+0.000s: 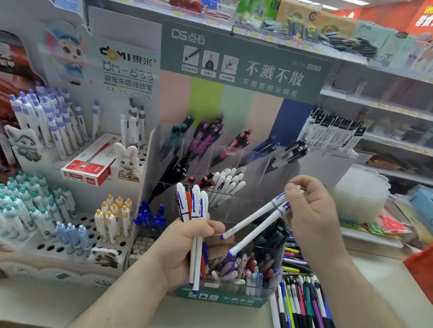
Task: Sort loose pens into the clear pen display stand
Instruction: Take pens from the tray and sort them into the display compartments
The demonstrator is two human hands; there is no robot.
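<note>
White pens in both hands, in front of the clear pen display stand (235,157).

Upright in the left hand (187,245), fingers curled round it, is a bundle of white pens (194,216) with blue markings and a red-and-black one among them, caps up and blue tips below the palm. The right hand (313,208) pinches the cap ends of two white pens (255,218) between thumb and fingertips, and they slant down-left with their blue tips near the left hand's fingers. Behind both hands the stand's slanted compartments hold teal, purple, red, blue, black and white pens sorted by colour, under a green header card (244,59). Loose pens (302,309) of many colours lie on the counter (208,325) at lower right, just beside the stand's green base. To the left, a white peg rack (62,241) holds cartoon-topped pens.
</note>
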